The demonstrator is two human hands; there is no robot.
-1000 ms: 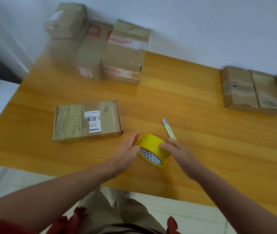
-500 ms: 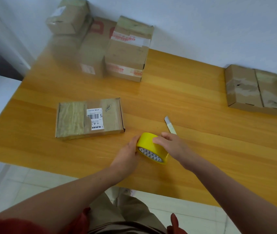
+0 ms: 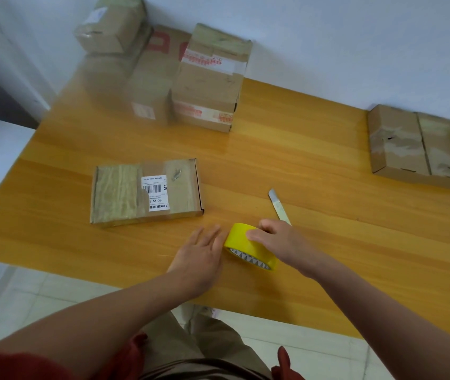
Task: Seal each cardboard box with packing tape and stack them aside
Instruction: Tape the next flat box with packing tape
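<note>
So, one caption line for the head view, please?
Right hand grips the yellow tape roll, left hand open beside it, near a flat cardboard box.

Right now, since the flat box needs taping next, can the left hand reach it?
Probably yes: the left hand is open, holding nothing, and only bare tabletop separates it from the flat box.

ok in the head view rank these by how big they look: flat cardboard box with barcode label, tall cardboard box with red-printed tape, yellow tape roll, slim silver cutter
1. flat labelled cardboard box and tall red-taped cardboard box: alike, unranked
2. yellow tape roll, partly under right hand
3. slim silver cutter
</note>
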